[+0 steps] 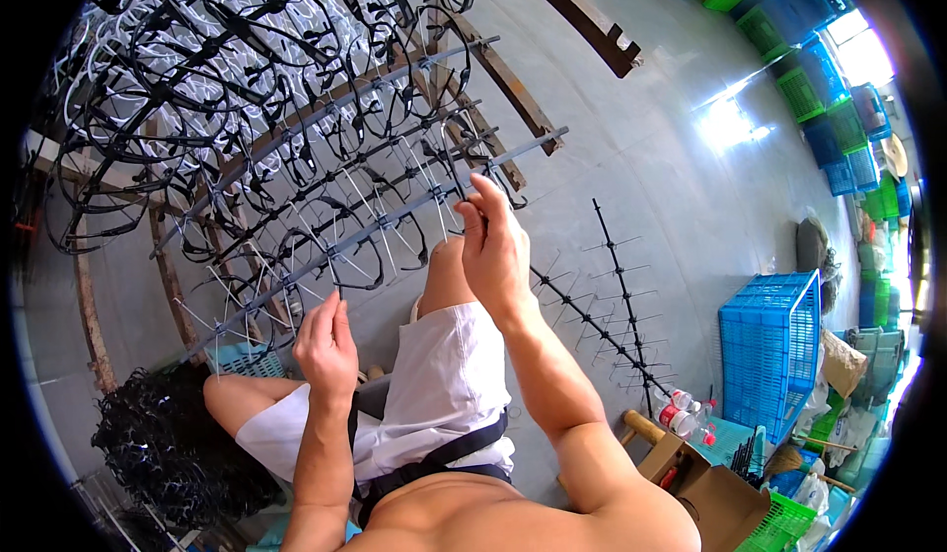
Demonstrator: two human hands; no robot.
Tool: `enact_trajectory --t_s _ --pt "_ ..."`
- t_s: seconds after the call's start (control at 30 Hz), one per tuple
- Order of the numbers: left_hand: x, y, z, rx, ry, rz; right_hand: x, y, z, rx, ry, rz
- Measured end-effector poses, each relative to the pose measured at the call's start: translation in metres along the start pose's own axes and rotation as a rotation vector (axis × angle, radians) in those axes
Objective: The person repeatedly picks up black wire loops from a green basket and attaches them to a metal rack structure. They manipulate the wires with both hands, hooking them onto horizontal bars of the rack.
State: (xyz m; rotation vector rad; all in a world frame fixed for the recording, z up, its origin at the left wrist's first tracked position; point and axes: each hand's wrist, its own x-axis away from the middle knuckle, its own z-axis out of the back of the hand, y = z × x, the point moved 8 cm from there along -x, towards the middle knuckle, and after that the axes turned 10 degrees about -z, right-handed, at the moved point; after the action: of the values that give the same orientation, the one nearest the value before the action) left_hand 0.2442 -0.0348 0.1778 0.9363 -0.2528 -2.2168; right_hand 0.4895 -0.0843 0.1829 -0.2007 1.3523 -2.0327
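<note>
The long grey rod (pixel 409 209) lies just ahead of my hands, slanting from near left to far right, with black bendy loops (pixel 373 286) on it, too tangled to count. My right hand (pixel 495 246) is nearer; its thumb and finger curl with a little gap, and I can't tell if they hold anything. My left hand (pixel 327 352) makes a close pinch at a black tip (pixel 341 294), maybe holding it. Off right: two spiky black poles (pixel 612 245), one big blue basket (pixel 764 355), one cardboard box (pixel 730 495)
</note>
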Motion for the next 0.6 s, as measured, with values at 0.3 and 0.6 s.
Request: enact_trajectory --t_s 0.3,0.6 --pt "-0.013 -0.008 0.004 -0.022 0.012 0.031 0.018 0.079 -0.021 -0.670 0.124 -0.391" --pt "-0.012 -0.009 0.004 0.026 0.032 0.032 -0.007 0.074 -0.008 -0.951 0.020 -0.402"
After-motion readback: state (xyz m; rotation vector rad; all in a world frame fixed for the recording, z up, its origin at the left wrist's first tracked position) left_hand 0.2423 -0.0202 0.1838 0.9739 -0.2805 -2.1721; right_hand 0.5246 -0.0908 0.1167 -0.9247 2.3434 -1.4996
